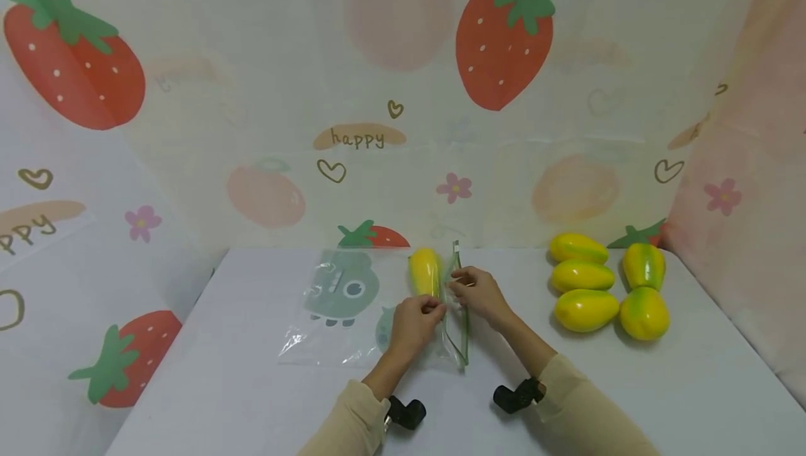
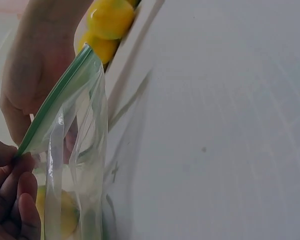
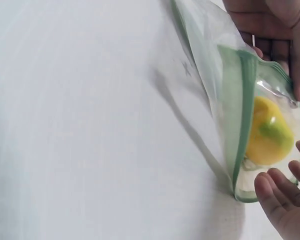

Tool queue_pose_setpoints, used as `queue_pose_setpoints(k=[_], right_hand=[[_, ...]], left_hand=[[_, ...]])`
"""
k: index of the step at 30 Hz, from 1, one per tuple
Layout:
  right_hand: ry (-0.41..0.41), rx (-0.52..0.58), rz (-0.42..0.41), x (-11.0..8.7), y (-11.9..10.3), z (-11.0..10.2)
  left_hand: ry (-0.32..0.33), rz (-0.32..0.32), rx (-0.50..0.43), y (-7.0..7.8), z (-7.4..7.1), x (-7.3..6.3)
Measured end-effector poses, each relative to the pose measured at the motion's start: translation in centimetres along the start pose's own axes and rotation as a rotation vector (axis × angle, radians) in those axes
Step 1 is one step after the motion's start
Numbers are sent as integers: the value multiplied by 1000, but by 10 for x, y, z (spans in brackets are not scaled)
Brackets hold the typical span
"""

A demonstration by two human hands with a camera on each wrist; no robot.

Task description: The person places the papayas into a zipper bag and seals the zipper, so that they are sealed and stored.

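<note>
A clear zip bag [image 1: 352, 354] with a green zip edge and a cartoon print lies on the white table. Its mouth faces right and stands apart. Inside lies one glossy yellow papaya-shaped fruit [image 3: 269, 131] with a green patch, close to the opening. My left hand [image 1: 415, 323] pinches the green zip edge between thumb and fingers, plainest in the left wrist view [image 2: 12, 190]. At the mouth's right side is my right hand [image 1: 481, 295], its fingers [image 3: 285, 192] loosely extended and spread from the thumb, overlapping the bag's rim. Nothing shows between them.
Several more yellow-green fruits [image 1: 585, 310] sit grouped on the right of the table [image 1: 252, 414]. Behind the table hangs a printed cloth [image 1: 283, 92] with strawberries and hearts. Black wrist cameras [image 1: 406, 412] sit on both forearms, low over the table.
</note>
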State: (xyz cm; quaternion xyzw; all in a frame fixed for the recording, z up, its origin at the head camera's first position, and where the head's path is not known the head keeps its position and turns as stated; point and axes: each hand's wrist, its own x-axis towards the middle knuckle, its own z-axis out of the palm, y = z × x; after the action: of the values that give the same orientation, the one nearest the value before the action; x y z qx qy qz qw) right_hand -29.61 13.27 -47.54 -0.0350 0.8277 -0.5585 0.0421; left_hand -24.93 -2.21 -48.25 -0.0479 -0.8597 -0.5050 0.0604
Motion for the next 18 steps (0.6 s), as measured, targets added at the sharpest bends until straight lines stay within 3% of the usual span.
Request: queue_pose_setpoints(k=[13, 18], right_hand=[[-61, -257, -101, -8, -12, -38], [-75, -367, -161, -12, -14, -57]], left_hand=[[-20, -137, -166, -3, -1, 1], [-16, -158, -197, -4, 0, 2]])
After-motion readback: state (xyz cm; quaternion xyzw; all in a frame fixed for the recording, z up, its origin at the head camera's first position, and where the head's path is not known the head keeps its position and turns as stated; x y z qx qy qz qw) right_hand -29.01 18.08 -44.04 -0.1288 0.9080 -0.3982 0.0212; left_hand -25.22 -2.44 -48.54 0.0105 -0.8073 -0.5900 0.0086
